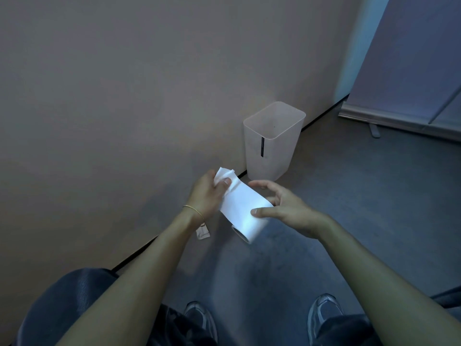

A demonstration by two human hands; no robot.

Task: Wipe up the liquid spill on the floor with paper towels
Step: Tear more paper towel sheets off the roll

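Fingers (225, 182) of the left hand (207, 193) pinch the loose sheet (225, 174) while the right hand (287, 208) cradles the paper towel roll (245, 216) between them, sheet untorn, wiping not yet begun.

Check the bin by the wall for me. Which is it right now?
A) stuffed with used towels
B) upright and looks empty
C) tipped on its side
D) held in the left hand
B: the bin stands upright on the floor against the wall, nothing visible inside, while both hands are busy with the paper roll.
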